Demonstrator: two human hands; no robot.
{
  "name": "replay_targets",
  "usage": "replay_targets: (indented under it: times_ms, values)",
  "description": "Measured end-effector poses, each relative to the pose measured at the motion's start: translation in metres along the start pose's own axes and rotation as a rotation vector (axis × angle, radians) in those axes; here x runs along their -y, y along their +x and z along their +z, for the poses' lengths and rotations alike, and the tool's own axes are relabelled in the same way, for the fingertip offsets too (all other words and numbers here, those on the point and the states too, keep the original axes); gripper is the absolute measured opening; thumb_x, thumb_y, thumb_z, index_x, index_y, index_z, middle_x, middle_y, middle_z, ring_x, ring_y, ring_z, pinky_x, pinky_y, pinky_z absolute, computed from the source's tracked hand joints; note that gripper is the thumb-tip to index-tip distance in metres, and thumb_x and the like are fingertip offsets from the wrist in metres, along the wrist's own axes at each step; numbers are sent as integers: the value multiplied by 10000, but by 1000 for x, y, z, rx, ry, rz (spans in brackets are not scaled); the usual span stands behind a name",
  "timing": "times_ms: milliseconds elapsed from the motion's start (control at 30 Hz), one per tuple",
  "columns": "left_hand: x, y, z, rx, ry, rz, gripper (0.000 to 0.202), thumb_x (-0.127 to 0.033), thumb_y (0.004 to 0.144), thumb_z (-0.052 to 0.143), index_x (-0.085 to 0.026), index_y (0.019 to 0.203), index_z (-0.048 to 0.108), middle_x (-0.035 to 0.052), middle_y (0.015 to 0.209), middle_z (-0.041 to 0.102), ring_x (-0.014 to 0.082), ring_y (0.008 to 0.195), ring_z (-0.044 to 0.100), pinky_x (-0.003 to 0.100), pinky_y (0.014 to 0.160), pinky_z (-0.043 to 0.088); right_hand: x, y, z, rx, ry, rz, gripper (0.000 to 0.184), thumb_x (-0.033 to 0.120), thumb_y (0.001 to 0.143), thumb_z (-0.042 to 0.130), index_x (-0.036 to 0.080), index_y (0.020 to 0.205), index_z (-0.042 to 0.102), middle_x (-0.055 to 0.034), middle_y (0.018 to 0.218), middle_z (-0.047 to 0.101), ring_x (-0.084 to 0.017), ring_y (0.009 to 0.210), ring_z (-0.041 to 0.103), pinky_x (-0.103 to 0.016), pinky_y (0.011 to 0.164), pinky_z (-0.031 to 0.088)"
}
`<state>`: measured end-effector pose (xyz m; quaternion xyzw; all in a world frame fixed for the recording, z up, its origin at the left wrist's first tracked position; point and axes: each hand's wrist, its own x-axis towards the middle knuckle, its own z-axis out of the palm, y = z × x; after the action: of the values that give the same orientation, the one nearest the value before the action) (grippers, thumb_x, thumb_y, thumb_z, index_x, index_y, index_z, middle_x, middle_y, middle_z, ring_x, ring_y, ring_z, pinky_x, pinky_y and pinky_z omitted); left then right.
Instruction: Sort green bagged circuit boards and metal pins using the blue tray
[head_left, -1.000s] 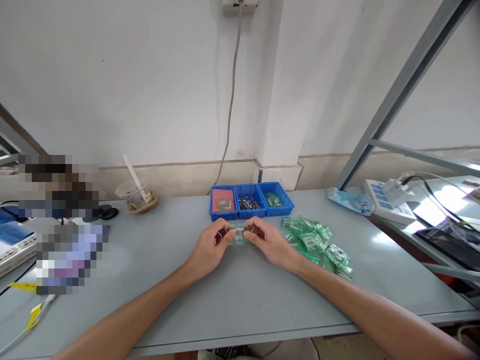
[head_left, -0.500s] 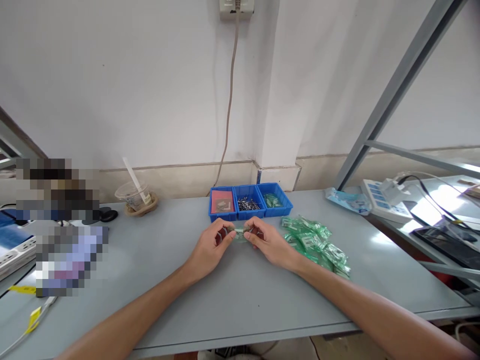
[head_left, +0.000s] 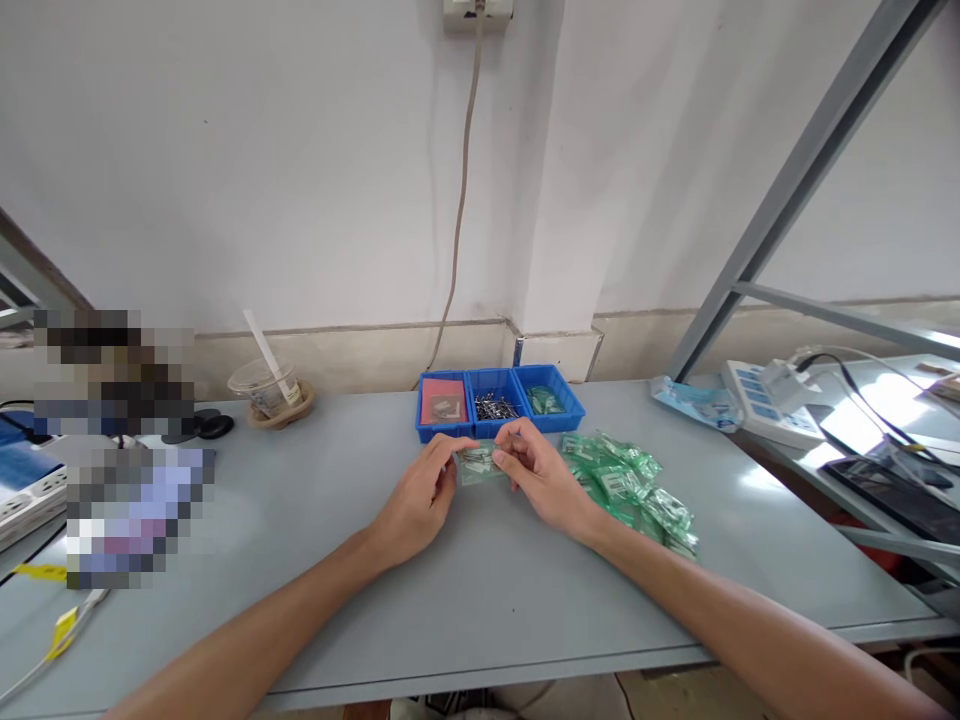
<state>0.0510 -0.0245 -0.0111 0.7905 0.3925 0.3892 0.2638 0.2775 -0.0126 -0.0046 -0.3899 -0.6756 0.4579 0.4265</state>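
A small clear, green-tinted plastic bag [head_left: 478, 467] with small metal pieces in it is between my two hands, in front of the blue bins. My right hand [head_left: 540, 480] is closed, its thumb and index finger pinching the bag's right side. At the left side of the bag, my left hand [head_left: 420, 495] grips the edge. Its index finger stretches along the top of the bag, and its other fingers are curled and partly hidden. Close by my right forearm lies a heap of filled green plastic bags [head_left: 630, 485].
Three joined blue bins stand behind my hands: a left bin [head_left: 425, 432] with a red sheet, a middle bin [head_left: 496, 431] with metal pins or screws, a right bin [head_left: 570, 420] with green bags. A lidded cup [head_left: 262, 385], power strip [head_left: 757, 400] and blue packet [head_left: 697, 402] border the workspace.
My left fingers have shifted from a pinch at the bag's top to its left edge, with the index finger straightened. More of the bag and its contents now show.
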Motion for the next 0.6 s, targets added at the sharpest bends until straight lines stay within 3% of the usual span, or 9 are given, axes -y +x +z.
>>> replay_targets:
  times_ms: [167, 300, 433, 600]
  values:
    - [3, 5, -3, -34, 85, -9, 195, -343, 1049, 555, -264, 1176, 681, 59, 1153, 618, 204, 1006, 574, 263, 688, 472, 2, 2, 1, 3, -53, 15, 356, 545, 1062, 473, 231, 1011, 632, -3, 855, 608, -142, 660, 495, -291, 617, 429]
    - [5, 7, -3, -100, 85, -27, 318, -405, 1075, 508, -195, 859, 610, 55, 1043, 615, 191, 946, 562, 280, 698, 450, 3, 2, 1, 17, -103, -17, 317, 547, 1027, 557, 240, 1008, 633, 7, 842, 576, -155, 718, 510, -289, 644, 430]
    - [3, 6, -1, -42, 59, -18, 360, -421, 1073, 511, -193, 800, 567, 53, 1026, 623, 189, 933, 559, 289, 685, 451, 2, 1, 1, -9, -132, -31, 269, 512, 1021, 578, 250, 974, 608, 4, 877, 554, -163, 744, 541, -297, 652, 450]
    - [2, 3, 0, -38, 73, 5, 364, -412, 1066, 526, -197, 797, 643, 64, 1083, 646, 203, 978, 588, 296, 684, 483, -2, 3, 1, -2, 12, 9, 234, 479, 1017, 595, 286, 1117, 507, 54, 760, 507, -152, 630, 532, -293, 596, 459]
